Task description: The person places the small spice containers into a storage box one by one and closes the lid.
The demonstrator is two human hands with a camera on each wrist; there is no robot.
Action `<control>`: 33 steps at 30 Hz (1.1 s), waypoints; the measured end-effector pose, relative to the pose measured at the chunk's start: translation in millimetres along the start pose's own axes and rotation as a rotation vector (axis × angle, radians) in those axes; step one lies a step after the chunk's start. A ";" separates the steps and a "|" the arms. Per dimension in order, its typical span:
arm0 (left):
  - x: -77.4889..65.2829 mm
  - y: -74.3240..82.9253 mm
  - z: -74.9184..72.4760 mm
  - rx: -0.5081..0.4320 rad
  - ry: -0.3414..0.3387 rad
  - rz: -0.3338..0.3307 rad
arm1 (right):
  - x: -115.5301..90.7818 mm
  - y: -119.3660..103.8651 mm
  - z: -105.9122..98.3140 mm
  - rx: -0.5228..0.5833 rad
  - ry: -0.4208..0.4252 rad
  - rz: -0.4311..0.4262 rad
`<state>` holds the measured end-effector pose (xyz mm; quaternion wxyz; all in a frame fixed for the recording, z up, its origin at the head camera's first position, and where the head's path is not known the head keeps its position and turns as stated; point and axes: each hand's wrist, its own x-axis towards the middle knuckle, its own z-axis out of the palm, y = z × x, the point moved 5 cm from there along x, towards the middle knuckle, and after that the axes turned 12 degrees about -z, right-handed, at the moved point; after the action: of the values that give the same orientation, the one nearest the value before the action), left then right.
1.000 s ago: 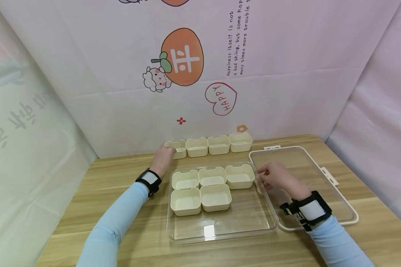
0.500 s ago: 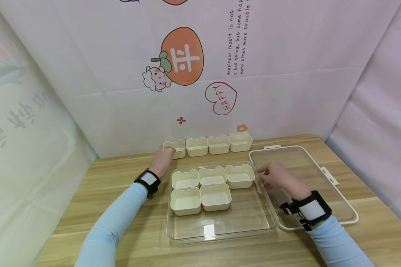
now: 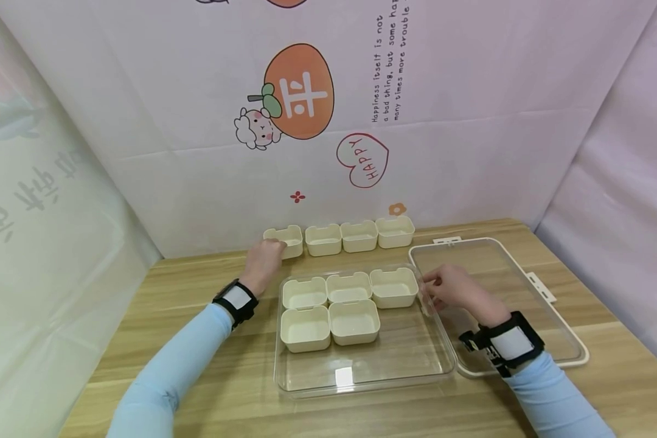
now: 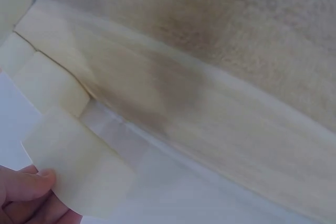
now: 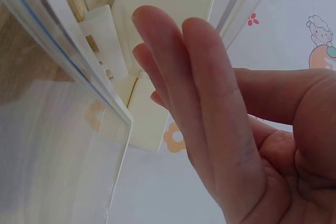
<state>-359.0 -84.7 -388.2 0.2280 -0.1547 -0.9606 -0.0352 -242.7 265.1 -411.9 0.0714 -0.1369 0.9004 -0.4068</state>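
Observation:
My left hand [image 3: 264,261] pinches the rim of a cream plastic bin [image 3: 291,246] at the back left. In the left wrist view the thumb lies on the wall of this bin [image 4: 86,166], which stands apart from its neighbours. Beside the right wall of a clear box [image 3: 361,386] is my right hand [image 3: 453,287], its fingertips at that wall. The right wrist view shows these fingers [image 5: 220,103] nearly straight, holding nothing. Several cream bins [image 3: 354,322] sit in two rows inside the box. Three more bins [image 3: 359,237] stand in line along the back.
A clear lid with a white rim [image 3: 550,304] lies on the wooden table [image 3: 197,377] at the right, partly under my right hand and wrist. Printed white cloth [image 3: 197,201] rises directly behind the back row.
My left hand has shifted slightly left, drawing its bin away from the back row so a small gap shows. My right hand has stayed at the box wall.

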 end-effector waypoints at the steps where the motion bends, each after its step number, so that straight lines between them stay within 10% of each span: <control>1: -0.7 0.3 -1.3 0.003 0.002 0.003 | 0.3 -0.5 -0.1 -0.005 -0.001 -0.003; 33: -38.5 41.4 -62.0 -0.002 0.158 0.174 | -1.8 -3.8 0.1 0.015 -0.007 0.001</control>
<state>-286.9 -64.8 -350.2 0.3052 -0.2343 -0.9226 -0.0284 -240.3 263.2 -409.0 0.0756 -0.1371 0.8971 -0.4131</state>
